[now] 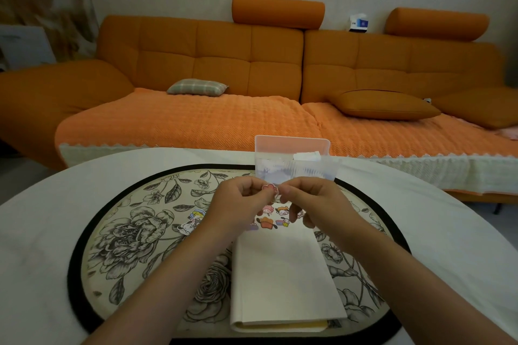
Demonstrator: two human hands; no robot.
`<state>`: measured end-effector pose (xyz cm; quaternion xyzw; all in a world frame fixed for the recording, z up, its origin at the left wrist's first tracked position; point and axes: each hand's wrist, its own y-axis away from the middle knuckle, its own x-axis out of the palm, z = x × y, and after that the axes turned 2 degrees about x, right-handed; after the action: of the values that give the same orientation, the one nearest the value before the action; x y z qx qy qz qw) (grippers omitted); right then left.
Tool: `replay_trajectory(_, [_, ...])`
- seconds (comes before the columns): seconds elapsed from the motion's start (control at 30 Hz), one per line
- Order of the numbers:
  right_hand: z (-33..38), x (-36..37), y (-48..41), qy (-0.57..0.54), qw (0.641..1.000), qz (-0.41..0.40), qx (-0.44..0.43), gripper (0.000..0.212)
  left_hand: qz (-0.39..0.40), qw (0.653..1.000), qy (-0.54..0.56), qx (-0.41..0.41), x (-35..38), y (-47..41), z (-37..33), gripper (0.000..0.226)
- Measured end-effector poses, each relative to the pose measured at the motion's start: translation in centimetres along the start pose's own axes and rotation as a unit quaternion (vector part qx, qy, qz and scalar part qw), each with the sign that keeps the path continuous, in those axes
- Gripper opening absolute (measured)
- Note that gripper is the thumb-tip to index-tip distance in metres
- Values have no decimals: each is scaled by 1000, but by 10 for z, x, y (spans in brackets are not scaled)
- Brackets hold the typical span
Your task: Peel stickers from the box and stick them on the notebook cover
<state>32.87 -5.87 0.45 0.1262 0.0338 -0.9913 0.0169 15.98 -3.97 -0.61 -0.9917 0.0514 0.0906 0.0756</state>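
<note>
Hands meet at the centre of the frame, the left hand (241, 200) and the right hand (315, 203) raised above the tabletop (42, 246). Their fingers (286, 190) curl inward and pinch a small pink sticker (270, 187) between them. Whether its backing is off cannot be told. Just above the hands stands the clear plastic box (294, 168), its pinkish lid upright and white slips showing inside. Below the hands, in the lower centre, the cream notebook (283, 274) lies closed on a round floral mat (126, 232). Several cartoon stickers (273, 218) sit at the upper end of its cover, partly hidden by the hands. Two loose cartoon cut-outs (192, 223) lie on the mat just left of the notebook. An orange sofa (196, 64) fills the upper half.
</note>
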Motion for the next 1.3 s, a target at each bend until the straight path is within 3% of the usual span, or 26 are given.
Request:
replay_trajectory(0.17, [0,-3,2,66,998,3,-14,17,30,999,-11,-8,-1,2,-2,16])
replay_trajectory(0.53, [-5,2,1,147,986,-39,-72,14,13,999,-30,15,0,3,1,19])
replay_trajectory(0.9, [-7,14,5,331,926,-111,-142,16,-25,999,-4,34,10,11,-2,13])
replay_trajectory(1.0, [-7,14,4,322,930,-110,-137,16,-28,999,1,27,10,11,-2,13])
replay_trajectory(1.13, [-10,14,0,216,965,-107,-99,18,-50,998,-29,26,9,8,3,6])
replay_trajectory(1.2, [-10,14,-1,176,975,-108,-86,18,-79,992,-75,68,8,9,5,9])
replay_trajectory(1.3, [-11,15,-1,171,975,-118,-79,18,-131,950,-214,185,6,8,10,19])
